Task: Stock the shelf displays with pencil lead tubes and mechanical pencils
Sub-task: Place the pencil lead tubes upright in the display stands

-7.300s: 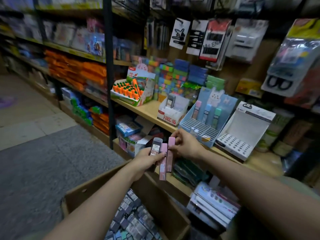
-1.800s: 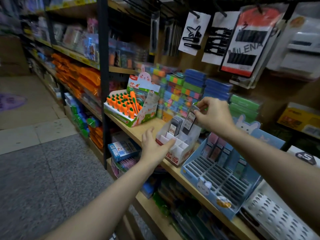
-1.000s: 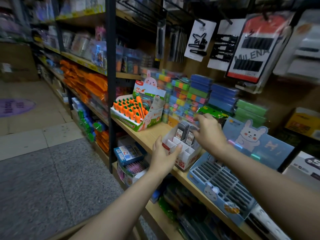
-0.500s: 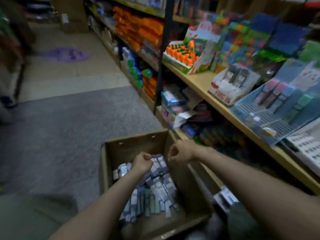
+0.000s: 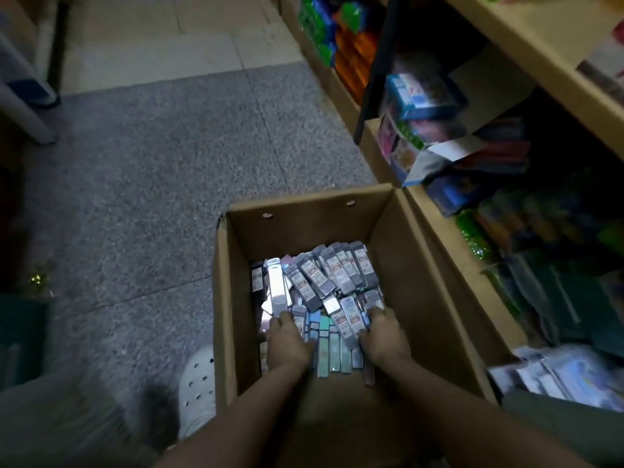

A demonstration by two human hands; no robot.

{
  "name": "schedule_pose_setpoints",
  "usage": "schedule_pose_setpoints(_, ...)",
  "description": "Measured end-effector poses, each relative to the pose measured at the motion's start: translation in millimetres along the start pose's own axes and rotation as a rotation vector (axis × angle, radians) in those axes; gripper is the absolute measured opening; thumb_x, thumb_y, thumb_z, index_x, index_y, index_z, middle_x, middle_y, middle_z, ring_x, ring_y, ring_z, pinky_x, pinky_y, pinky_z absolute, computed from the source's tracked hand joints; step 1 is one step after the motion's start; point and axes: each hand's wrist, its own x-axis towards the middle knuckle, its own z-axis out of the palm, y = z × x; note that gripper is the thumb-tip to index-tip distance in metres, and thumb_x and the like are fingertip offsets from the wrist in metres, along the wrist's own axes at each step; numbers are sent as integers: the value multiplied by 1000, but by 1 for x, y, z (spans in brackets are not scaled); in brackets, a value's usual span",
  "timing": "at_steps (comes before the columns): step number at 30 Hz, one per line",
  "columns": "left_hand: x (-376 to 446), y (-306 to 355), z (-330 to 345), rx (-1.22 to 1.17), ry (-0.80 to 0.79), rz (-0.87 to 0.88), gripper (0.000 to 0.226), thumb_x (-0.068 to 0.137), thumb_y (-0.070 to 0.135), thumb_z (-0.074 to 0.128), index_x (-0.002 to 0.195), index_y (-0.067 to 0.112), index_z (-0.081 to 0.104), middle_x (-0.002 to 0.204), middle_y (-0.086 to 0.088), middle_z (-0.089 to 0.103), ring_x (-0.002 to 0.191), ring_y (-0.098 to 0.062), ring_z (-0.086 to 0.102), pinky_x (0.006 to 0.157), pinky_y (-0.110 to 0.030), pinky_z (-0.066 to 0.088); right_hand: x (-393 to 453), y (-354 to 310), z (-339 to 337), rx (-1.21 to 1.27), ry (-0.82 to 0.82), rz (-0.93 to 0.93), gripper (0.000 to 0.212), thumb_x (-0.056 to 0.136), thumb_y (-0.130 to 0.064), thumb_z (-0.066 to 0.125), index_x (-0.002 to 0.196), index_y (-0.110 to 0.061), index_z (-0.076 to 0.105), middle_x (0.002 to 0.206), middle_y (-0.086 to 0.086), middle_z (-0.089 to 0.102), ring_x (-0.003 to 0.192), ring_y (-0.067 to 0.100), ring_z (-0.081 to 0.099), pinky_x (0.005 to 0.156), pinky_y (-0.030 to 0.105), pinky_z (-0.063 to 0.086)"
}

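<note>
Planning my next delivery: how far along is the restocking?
Nothing finished shows in this view. Both hands, left and right, are down among the lead tubes in the cardboard box, apparently gathering more. Plenty of packs remain, so much is left.

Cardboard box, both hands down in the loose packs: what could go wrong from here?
The packs lie jumbled and overlapping, so the left hand or right hand may grab mixed types or drop some. Dim light makes labels hard to read. The cardboard box sits by a white shoe; a step could knock it.
</note>
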Motion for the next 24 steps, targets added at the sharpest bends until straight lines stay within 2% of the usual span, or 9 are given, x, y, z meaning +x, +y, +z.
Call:
schedule_pose_setpoints(7, 11, -2, 15, 18, 123, -42, 58, 85, 25, 72, 131, 12, 40, 138, -7, 44, 131, -26, 35, 101, -37, 39, 18, -8, 6, -2, 65, -55, 38, 92, -23, 59, 129, -16, 55, 136, 8, 46, 117, 27, 55, 95, 32, 44)
schedule_pose_setpoints(11, 10, 17, 11, -94, 148, -8, 47, 86, 17, 70, 126, 12, 47, 132, -8, 48, 123, -25, 45, 98, -34, 43, 19, -40, -29, 128, 241, -263, 31, 92, -22, 57, 123, -18, 60, 125, 5, 55, 105, 24, 60, 89, 36, 50)
schedule_pose_setpoints(13, 2, 36, -3, -218, 190, 96, 31, 86, 13, 69, 114, 12, 56, 116, -7, 53, 106, -23, 55, 84, -27, 44, 15, -57, -56, 130, 295, -384, 29, 91, -21, 59, 119, -17, 62, 119, 5, 57, 99, 27, 61, 83, 40, 51)
schedule_pose_setpoints(15, -10, 52, -29, -326, 291, 255, 23, 85, 9, 67, 107, 15, 61, 106, -4, 55, 88, -17, 56, 73, -22, 39, 9, -66, -87, 102, 436, -527, 25, 87, -17, 62, 112, -15, 65, 112, 7, 60, 98, 29, 60, 81, 41, 50)
schedule_pose_setpoints(16, -17, 56, -45, -336, 383, 347, 24, 84, 8, 67, 106, 17, 62, 106, -1, 56, 88, -14, 54, 74, -21, 38, 6, -67, -103, 71, 546, -589, 25, 85, -14, 63, 110, -13, 67, 110, 8, 61, 99, 30, 59, 82, 42, 49)
schedule_pose_setpoints(18, -31, 59, -79, -225, 641, 512, 25, 83, 7, 66, 105, 17, 62, 109, 1, 55, 100, -16, 51, 83, -21, 36, 1, -58, -135, -7, 737, -590, 29, 82, -15, 65, 112, -13, 66, 114, 11, 60, 106, 32, 55, 87, 45, 46)
schedule_pose_setpoints(19, -37, 56, -94, -162, 758, 555, 27, 81, 6, 65, 107, 15, 63, 114, -3, 54, 107, -21, 49, 89, -25, 37, -1, -48, -147, -50, 760, -518, 36, 82, -17, 66, 118, -14, 63, 120, 13, 57, 111, 33, 53, 90, 46, 44)
schedule_pose_setpoints(21, -46, 44, -115, -110, 851, 485, 42, 79, 3, 64, 120, 9, 58, 127, -13, 48, 120, -32, 42, 100, -41, 38, -5, -25, -159, -94, 641, -315, 53, 85, -24, 66, 135, -16, 50, 131, 16, 48, 118, 38, 50, 95, 49, 43)
schedule_pose_setpoints(24, -54, 25, -124, -138, 649, 169, 65, 81, 5, 66, 140, 0, 38, 139, -26, 38, 129, -42, 35, 105, -47, 31, -17, 5, -141, 17, 391, -169, 65, 91, -24, 64, 147, -20, 31, 136, 15, 49, 119, 36, 53, 98, 47, 45)
